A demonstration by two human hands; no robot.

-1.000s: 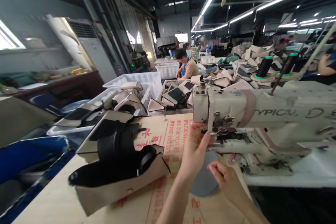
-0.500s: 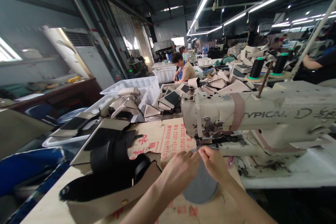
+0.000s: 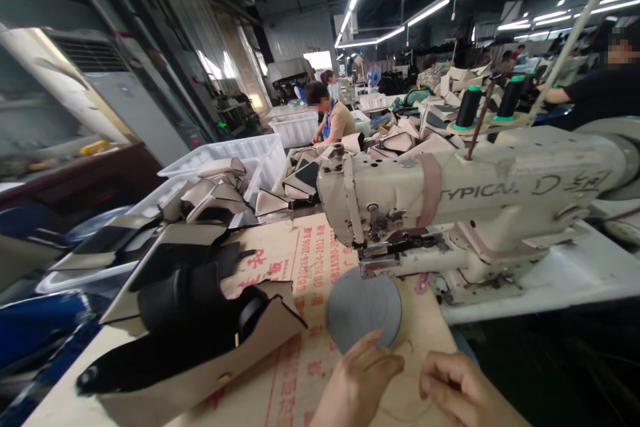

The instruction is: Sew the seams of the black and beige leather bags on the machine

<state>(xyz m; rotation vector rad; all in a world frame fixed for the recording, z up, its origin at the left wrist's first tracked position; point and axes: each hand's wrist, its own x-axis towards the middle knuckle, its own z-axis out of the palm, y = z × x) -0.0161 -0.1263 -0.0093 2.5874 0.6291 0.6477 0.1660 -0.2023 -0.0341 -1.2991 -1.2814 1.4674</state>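
My left hand [image 3: 363, 377] half-curls at the grey disc [image 3: 363, 307], my right hand [image 3: 460, 387] beside it; I can't tell whether either grip pinches anything. Left on the tabletop [image 3: 425, 323], the beige bag [image 3: 200, 373] looks largely shaped, its mouth open, clear of the sewing machine [image 3: 380, 190].
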